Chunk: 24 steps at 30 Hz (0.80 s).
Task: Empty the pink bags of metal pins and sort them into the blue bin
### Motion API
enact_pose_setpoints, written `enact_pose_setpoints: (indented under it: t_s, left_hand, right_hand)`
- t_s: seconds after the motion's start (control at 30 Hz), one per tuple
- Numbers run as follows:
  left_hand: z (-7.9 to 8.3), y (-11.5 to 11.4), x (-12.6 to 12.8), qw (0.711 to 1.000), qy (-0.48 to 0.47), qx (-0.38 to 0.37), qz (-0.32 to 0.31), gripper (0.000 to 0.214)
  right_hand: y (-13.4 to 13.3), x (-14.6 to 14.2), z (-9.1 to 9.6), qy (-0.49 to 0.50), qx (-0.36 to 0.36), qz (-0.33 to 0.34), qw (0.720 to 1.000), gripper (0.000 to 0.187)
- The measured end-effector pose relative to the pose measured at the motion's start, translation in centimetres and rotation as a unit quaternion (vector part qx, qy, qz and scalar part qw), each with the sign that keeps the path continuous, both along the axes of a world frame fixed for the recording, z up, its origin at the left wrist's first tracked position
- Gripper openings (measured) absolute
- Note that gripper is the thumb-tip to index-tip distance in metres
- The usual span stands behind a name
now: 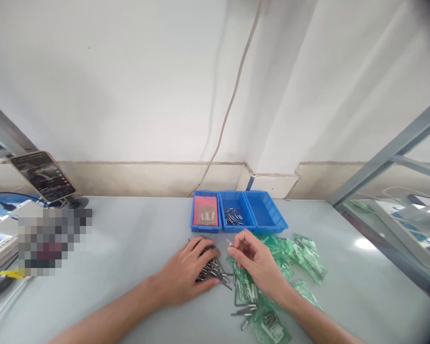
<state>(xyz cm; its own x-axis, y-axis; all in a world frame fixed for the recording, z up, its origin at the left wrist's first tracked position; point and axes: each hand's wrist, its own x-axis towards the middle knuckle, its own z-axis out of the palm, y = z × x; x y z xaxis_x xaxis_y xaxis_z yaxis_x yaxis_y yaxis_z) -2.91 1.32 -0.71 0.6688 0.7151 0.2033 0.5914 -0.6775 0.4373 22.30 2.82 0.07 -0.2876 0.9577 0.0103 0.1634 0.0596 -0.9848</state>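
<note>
My left hand [188, 272] lies curled over a heap of small dark metal pins [212, 270] on the grey table, its fingers bent around them. Just right of it, my right hand [256, 262] pinches one small metal pin [230, 242] between thumb and fingertips, held a little above the table. Under and beside the right hand lie several green plastic packets [296, 255], some with pins inside. A few loose pins [244, 313] rest near my right wrist.
Three blue bins stand at the back: the left bin [205, 216] holds a pink sheet, the middle bin [235, 215] holds pins, the right bin [265, 214] looks bare. A phone on a stand [43, 176] is at far left. A metal frame [387, 157] rises at right.
</note>
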Motion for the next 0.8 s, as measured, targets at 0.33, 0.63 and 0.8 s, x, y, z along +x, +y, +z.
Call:
enact_pose_setpoints:
  t_s: [0.33, 0.63, 0.8]
  left_hand:
    - [-0.06, 0.17, -0.17, 1.000, -0.010, -0.005, -0.004, 0.049]
    - [-0.18, 0.10, -0.19, 1.000, -0.012, 0.000, -0.002, 0.048]
    - [-0.24, 0.11, -0.20, 1.000, -0.009, 0.010, 0.000, 0.048]
  right_hand:
    - [0.16, 0.33, 0.36, -0.010, 0.007, -0.019, 1.000, 0.032]
    - [0.25, 0.48, 0.75, 0.101, -0.076, 0.014, 0.992, 0.036]
    - [0.34, 0.36, 0.65, 0.098, -0.068, -0.002, 0.993, 0.036]
